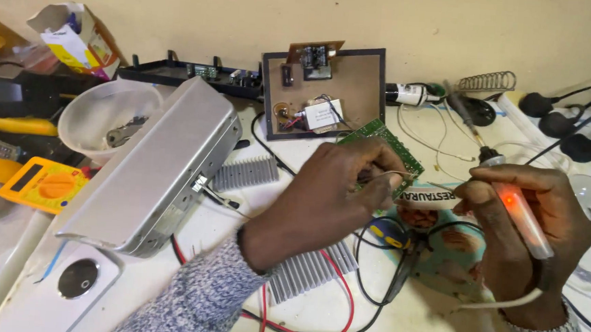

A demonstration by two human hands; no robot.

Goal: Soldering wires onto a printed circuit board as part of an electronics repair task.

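Solder wire [404, 174] pinched in left hand [328, 195], which also steadies green board [385, 147] on table [382, 322]. Right hand [524, 235] clenched round soldering iron [521, 214], lamp glowing, long axis slanting up-left, tip aimed at board edge just left of it. Left hand nearer board; heatsink [244, 172] and silver case [158, 171] well left.

Brushed matt metal case [155, 171], ribbed metal heatsink [246, 172], glossy plastic bowl [86, 115].
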